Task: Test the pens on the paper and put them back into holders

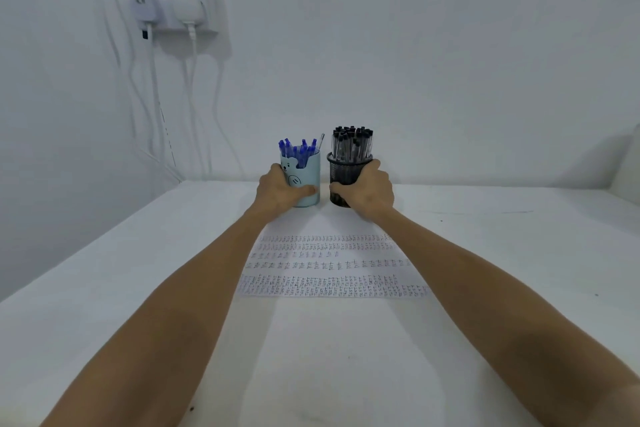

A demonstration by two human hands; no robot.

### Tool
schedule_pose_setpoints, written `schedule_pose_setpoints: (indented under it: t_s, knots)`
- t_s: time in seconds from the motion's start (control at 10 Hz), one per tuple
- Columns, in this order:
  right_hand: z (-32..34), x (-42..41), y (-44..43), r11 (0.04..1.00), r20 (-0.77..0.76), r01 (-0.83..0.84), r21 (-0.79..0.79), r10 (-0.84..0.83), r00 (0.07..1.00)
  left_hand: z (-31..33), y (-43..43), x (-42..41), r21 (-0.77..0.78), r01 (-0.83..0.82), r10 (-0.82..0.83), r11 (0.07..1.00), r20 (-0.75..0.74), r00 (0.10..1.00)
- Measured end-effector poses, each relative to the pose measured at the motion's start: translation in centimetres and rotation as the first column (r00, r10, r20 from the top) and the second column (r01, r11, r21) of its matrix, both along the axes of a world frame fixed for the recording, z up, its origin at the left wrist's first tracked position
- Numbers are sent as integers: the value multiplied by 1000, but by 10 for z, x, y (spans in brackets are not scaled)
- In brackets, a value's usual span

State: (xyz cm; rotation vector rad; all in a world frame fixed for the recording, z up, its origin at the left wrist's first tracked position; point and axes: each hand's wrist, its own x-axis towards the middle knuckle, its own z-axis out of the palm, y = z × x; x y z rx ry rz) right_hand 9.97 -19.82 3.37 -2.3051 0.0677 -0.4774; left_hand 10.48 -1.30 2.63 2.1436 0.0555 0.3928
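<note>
A light blue holder [309,172] with a bear drawing stands at the far middle of the table, filled with several blue pens [298,150]. My left hand [280,189] grips it from the left, thumb across its front. Right beside it stands a black mesh holder [341,174] packed with several black pens [352,143]. My right hand [367,189] grips this one from the right. A sheet of paper [330,267] covered with rows of small pen marks lies flat in front of both holders, between my forearms.
The white table [502,253] meets a white wall just behind the holders. A wall socket [173,5] with plugged chargers and hanging white cables [194,97] sits at the upper left. A pale object [628,163] leans at the far right edge.
</note>
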Motion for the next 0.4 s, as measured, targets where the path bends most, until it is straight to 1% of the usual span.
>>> schedule_pose_setpoints:
  t_s: [0.1, 0.2, 0.3, 0.4]
  knots:
    - [3, -12, -7, 1000, 20, -7, -19, 8, 1000, 8, 0, -15, 14, 24, -25, 1000, 20, 999]
    - [7, -32, -13, 1000, 25, -16, 11, 15, 1000, 12, -2, -33, 11, 59, -59, 998, 32, 998]
    - [0, -47, -17, 998, 17, -60, -17, 61, 998, 2, 0, -40, 12, 76, -76, 997, 13, 997]
    - [1, -59, -17, 992, -21, -118, -46, 117, 993, -2, -1, -49, 11, 96, -96, 995, -44, 994]
